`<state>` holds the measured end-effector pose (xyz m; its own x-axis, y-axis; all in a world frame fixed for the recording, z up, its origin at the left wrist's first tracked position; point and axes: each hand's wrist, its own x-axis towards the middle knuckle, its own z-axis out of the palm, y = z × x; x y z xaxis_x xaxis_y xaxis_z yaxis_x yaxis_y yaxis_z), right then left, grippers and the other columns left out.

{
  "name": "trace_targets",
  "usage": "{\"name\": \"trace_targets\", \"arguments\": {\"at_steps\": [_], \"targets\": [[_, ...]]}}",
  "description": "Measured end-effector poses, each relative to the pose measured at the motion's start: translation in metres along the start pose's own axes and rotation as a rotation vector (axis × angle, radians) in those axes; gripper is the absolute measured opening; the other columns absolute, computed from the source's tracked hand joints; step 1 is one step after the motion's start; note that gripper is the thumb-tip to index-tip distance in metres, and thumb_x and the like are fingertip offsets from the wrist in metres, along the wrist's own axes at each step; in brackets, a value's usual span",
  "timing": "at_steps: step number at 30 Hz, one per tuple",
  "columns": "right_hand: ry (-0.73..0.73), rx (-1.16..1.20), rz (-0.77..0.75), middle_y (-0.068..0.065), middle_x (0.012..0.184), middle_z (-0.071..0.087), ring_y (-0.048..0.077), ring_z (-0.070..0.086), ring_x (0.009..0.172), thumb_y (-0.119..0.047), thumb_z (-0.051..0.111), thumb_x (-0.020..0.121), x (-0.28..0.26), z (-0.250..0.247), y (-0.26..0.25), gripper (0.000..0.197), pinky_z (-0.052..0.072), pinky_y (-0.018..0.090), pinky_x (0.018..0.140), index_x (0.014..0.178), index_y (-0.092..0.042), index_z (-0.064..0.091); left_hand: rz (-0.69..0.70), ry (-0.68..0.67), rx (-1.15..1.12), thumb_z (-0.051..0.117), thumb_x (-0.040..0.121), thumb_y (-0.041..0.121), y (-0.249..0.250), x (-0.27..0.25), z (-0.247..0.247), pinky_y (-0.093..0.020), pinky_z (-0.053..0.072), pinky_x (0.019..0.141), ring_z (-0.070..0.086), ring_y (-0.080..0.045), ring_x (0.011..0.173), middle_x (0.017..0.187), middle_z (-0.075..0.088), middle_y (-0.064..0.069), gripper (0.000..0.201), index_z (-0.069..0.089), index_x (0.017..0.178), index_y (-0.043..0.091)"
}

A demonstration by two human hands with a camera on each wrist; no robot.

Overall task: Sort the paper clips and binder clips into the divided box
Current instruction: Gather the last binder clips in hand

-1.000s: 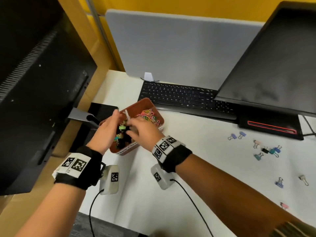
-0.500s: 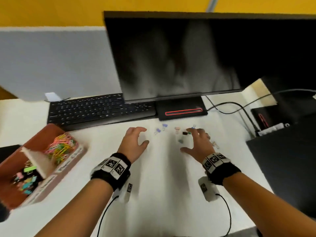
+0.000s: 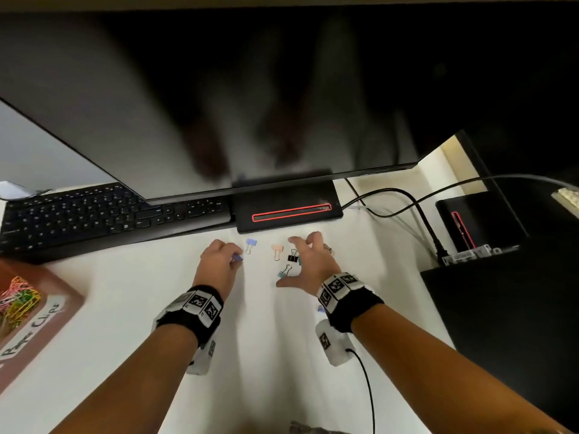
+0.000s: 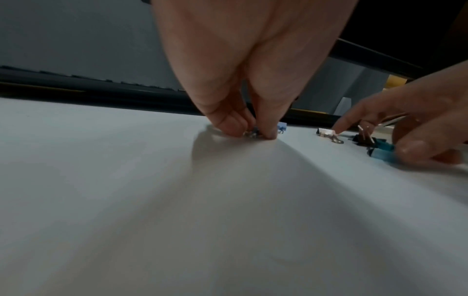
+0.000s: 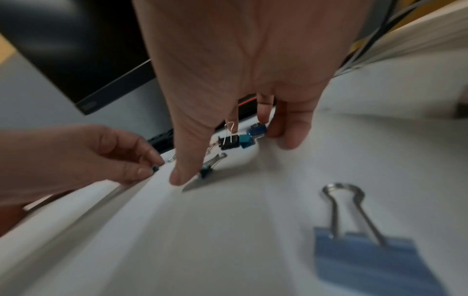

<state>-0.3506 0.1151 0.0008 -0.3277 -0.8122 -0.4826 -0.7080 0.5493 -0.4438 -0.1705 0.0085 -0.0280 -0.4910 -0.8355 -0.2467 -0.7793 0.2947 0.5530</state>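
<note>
Several small binder clips lie on the white desk in front of the monitor base. My left hand (image 3: 234,255) (image 4: 252,132) pinches a small blue binder clip (image 3: 239,258) against the desk. A light blue clip (image 3: 250,244) lies just beyond it. My right hand (image 3: 294,264) (image 5: 228,158) is spread over a cluster: a peach clip (image 3: 277,250), a black clip (image 3: 292,257) (image 5: 229,141) and a teal clip (image 3: 284,271) (image 5: 209,167). Its thumb is beside the teal clip and its far fingers touch a dark blue clip (image 5: 257,130). The divided box (image 3: 70,297) at far left holds coloured paper clips (image 3: 17,300).
A black keyboard (image 3: 94,214) and the monitor base (image 3: 288,211) border the back of the work area, with the monitor (image 3: 250,104) overhanging. Cables (image 3: 404,202) and a black unit (image 3: 501,308) stand to the right. Another blue binder clip (image 5: 362,254) lies under my right wrist.
Both hands left the box at the left and moved right to the loose clips. The left hand has now pinched a blue clip; the right hand has lowered over the cluster.
</note>
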Motion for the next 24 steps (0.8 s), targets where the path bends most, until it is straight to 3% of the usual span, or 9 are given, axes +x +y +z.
{"name": "trace_targets", "arguments": {"at_steps": [4, 7, 11, 14, 17, 20, 24], "targets": [[-0.032, 0.006, -0.125, 0.003, 0.119, 0.037, 0.024, 0.045, 0.104, -0.032, 0.075, 0.073, 0.003, 0.007, -0.003, 0.055, 0.048, 0.038, 0.092, 0.121, -0.025, 0.048, -0.023, 0.002, -0.016, 0.063, 0.079, 0.006, -0.001, -0.004, -0.002, -0.019, 0.04, 0.075, 0.054, -0.02, 0.078, 0.085, 0.05, 0.0, 0.009, 0.063, 0.079, 0.015], [-0.068, 0.017, -0.16, 0.004, 0.115, 0.044, 0.024, 0.049, 0.103, -0.024, 0.071, 0.079, 0.002, 0.012, -0.003, 0.036, 0.047, 0.034, 0.09, 0.112, -0.021, 0.055, 0.005, 0.04, -0.072, 0.065, 0.075, 0.0, 0.004, -0.005, -0.005, -0.001, 0.034, 0.065, 0.047, -0.004, 0.065, 0.079, 0.043, 0.005, 0.013, 0.063, 0.074, 0.014], [-0.089, 0.033, -0.171, 0.007, 0.111, 0.049, 0.027, 0.054, 0.098, -0.022, 0.069, 0.081, 0.003, 0.015, -0.002, 0.024, 0.043, 0.026, 0.085, 0.102, -0.016, 0.061, 0.066, 0.001, -0.178, 0.064, 0.076, -0.004, 0.013, 0.001, -0.003, 0.004, 0.034, 0.069, 0.055, -0.012, 0.062, 0.097, 0.043, 0.0, 0.034, 0.067, 0.103, 0.017], [-0.094, 0.045, -0.159, 0.008, 0.11, 0.049, 0.026, 0.055, 0.095, -0.02, 0.069, 0.08, 0.005, 0.014, -0.001, 0.021, 0.041, 0.023, 0.082, 0.099, -0.014, 0.063, 0.098, -0.098, -0.124, 0.064, 0.078, -0.004, 0.018, 0.005, 0.0, -0.002, 0.034, 0.073, 0.049, -0.004, 0.06, 0.108, 0.04, -0.001, 0.046, 0.061, 0.119, 0.016], [-0.107, 0.056, -0.148, 0.005, 0.104, 0.046, 0.024, 0.055, 0.087, -0.018, 0.072, 0.078, 0.005, 0.013, -0.001, 0.02, 0.046, 0.025, 0.084, 0.096, -0.012, 0.064, 0.079, -0.126, -0.084, 0.065, 0.077, -0.005, 0.021, 0.008, 0.001, -0.014, 0.036, 0.079, 0.046, -0.009, 0.062, 0.114, 0.041, -0.007, 0.05, 0.057, 0.123, 0.014], [-0.116, 0.083, -0.16, 0.001, 0.101, 0.04, 0.019, 0.051, 0.078, -0.012, 0.072, 0.077, 0.004, 0.014, 0.001, 0.02, 0.048, 0.025, 0.086, 0.095, -0.008, 0.065, 0.08, -0.143, -0.07, 0.064, 0.078, -0.004, 0.024, 0.011, 0.0, -0.014, 0.036, 0.074, 0.048, -0.015, 0.067, 0.106, 0.04, -0.004, 0.037, 0.062, 0.112, 0.011], [-0.11, 0.117, -0.197, 0.011, 0.106, 0.055, 0.018, 0.051, 0.077, -0.008, 0.071, 0.077, 0.001, 0.015, 0.002, 0.018, 0.046, 0.024, 0.08, 0.094, -0.004, 0.067, 0.083, -0.132, -0.023, 0.065, 0.078, 0.001, 0.021, 0.008, 0.001, -0.021, 0.041, 0.076, 0.049, -0.016, 0.076, 0.097, 0.044, -0.001, 0.018, 0.064, 0.095, 0.008]]}}
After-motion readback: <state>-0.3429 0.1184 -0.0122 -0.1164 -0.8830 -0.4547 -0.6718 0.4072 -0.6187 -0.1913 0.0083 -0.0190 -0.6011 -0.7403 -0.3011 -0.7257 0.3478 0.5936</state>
